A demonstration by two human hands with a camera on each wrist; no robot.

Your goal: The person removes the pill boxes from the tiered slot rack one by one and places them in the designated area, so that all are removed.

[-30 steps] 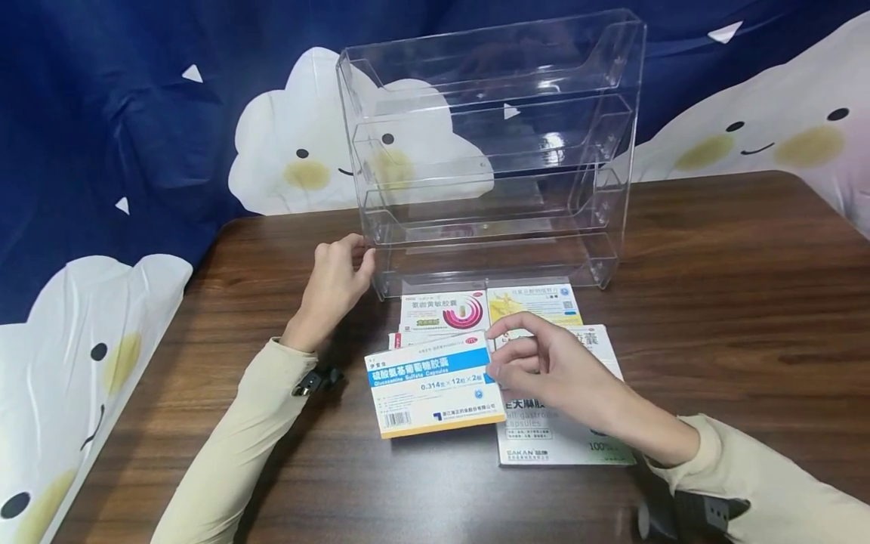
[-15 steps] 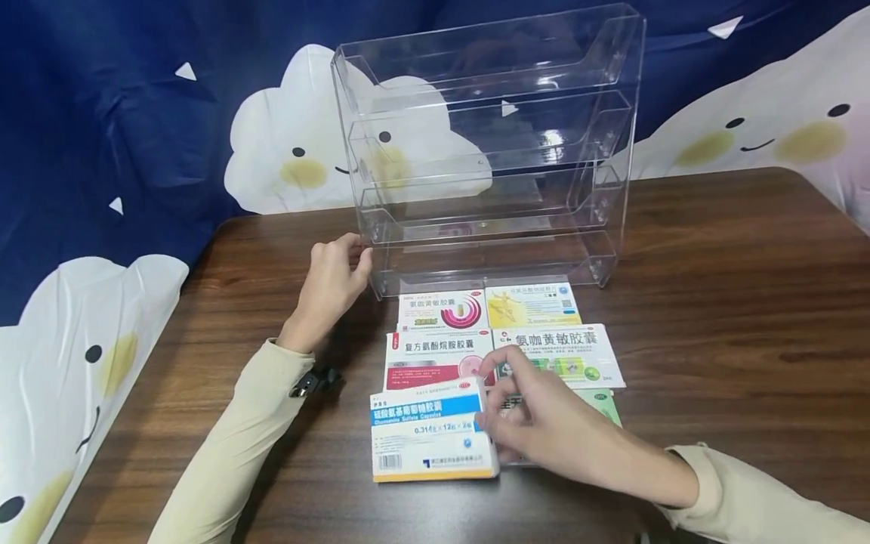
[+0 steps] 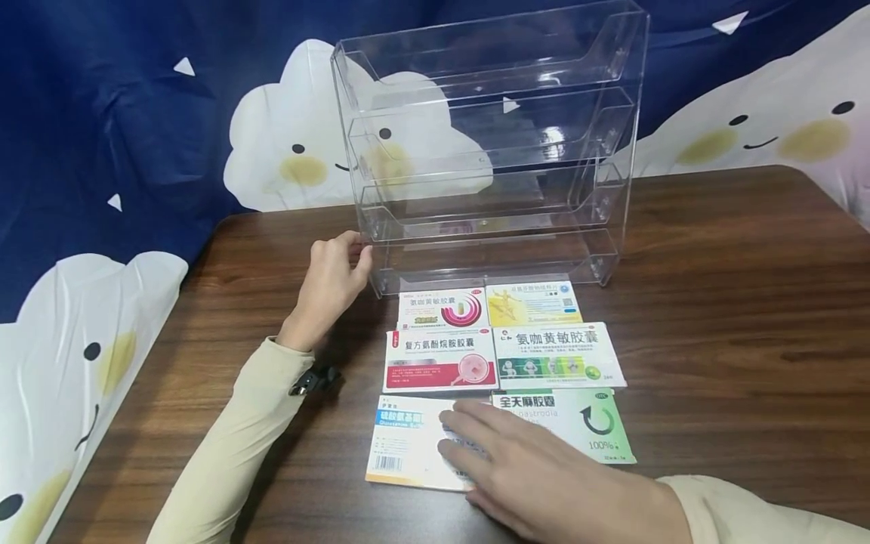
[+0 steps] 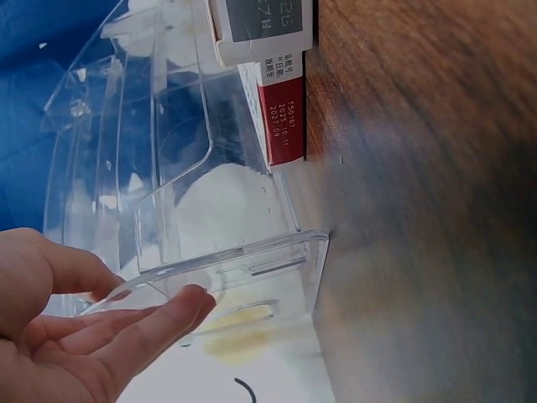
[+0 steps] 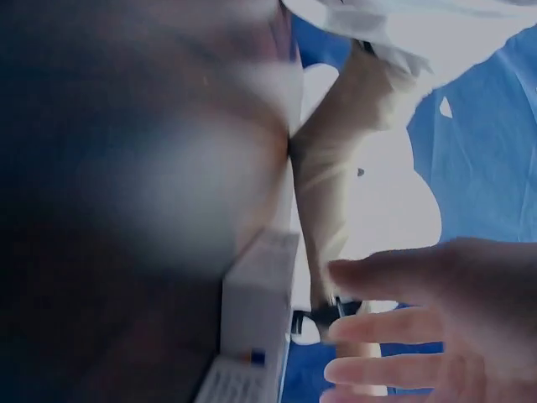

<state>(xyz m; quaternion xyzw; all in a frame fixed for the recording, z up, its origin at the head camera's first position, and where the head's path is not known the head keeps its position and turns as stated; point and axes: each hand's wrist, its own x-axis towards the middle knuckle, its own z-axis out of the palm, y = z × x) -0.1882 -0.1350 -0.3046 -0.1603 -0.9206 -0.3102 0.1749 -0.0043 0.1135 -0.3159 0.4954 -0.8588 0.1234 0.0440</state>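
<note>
My left hand (image 3: 325,285) is at the lower left side of a clear plastic tiered rack (image 3: 492,230). In the left wrist view, that hand (image 4: 105,323) pinches the rack's side panel (image 4: 243,260) between thumb and fingers. My right hand (image 3: 544,476) lies palm down with extended fingers over a white, blue and orange medicine box (image 3: 401,446), hiding its right part. In the right wrist view, the right hand's fingers (image 5: 386,369) are straight and spread, beside a blurred box (image 5: 256,306). A green and white medicine box (image 3: 598,427) is partly covered by this hand.
Ahead of these two boxes lie a red and white box (image 3: 435,359) and a white and green box (image 3: 557,359). A pink-ringed box (image 3: 435,310) and a yellow box (image 3: 533,304) are nearest the rack. A patterned blue curtain (image 3: 136,151) hangs behind the wooden table (image 3: 734,302).
The right hand has brought the blue and white box down toward the near edge, beside the green one, and its fingers have let go and straightened. The left hand stays at the rack.
</note>
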